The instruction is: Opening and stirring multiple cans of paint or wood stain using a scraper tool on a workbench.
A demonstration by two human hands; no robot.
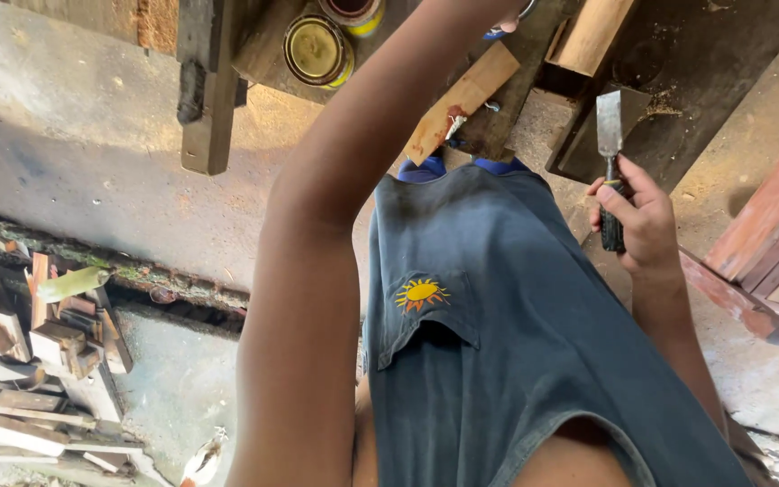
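My right hand (639,219) is closed around the black handle of a chisel (609,135), whose flat metal blade points away from me over a dark work surface (678,81). My left arm stretches forward across the view. Only the edge of my left hand (505,22) shows at the top border, next to something blue and metallic; its grip is hidden. Just beside that hand, a light wooden strip (463,99) with a reddish stain lies slanted on the surface. My dark blue shirt fills the lower middle.
Two open round tins (317,50) stand at the top, with a pale wooden block (591,32) to their right. A dark plank (209,86) hangs over the concrete floor. Scrap wood (47,361) is piled lower left. Red wooden slats (773,239) stand at the right.
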